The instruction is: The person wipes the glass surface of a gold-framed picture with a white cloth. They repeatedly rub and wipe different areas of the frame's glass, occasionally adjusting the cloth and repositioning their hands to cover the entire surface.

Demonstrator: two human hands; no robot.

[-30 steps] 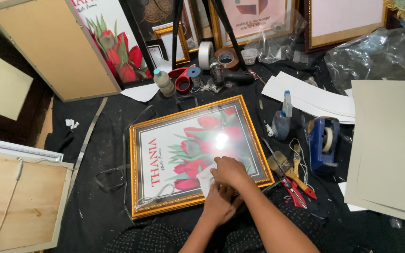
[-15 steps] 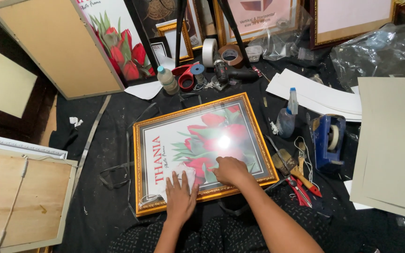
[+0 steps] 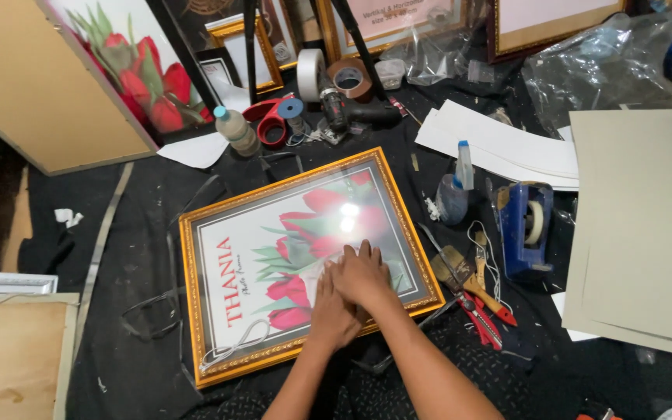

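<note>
Black cloth covers the work surface (image 3: pixel 141 233), littered with framing supplies. Both hands lie flat and overlapping on the glass of a gold-framed tulip picture (image 3: pixel 305 260), near its lower right corner: the right hand (image 3: pixel 363 272) rests on top of the left hand (image 3: pixel 332 311), fingers extended, palms down, gripping nothing; a pale cloth or paper shows at the fingertips, though whether it is pressed under them cannot be told. The framed picture lies face up at the centre of the surface, tilted so that its right end sits farther from the viewer. Just beside its right edge lie a brush (image 3: pixel 453 268) and red-handled pliers (image 3: pixel 488 311). Farther right stands a blue tape dispenser (image 3: pixel 524 225), with a small spray bottle (image 3: pixel 455 190) upright between it and the frame. Beyond the frame's top edge stand a plastic bottle (image 3: pixel 236 131), a red tape dispenser (image 3: pixel 267 124), a roll of white tape (image 3: pixel 311 74) and a roll of brown tape (image 3: pixel 349 78). White sheets (image 3: pixel 499 144) and grey boards (image 3: pixel 639 225) are stacked at the right. A large backing board (image 3: pixel 33 78) leans at the upper left, and another tulip print (image 3: pixel 138 74) stands next to it.
</note>
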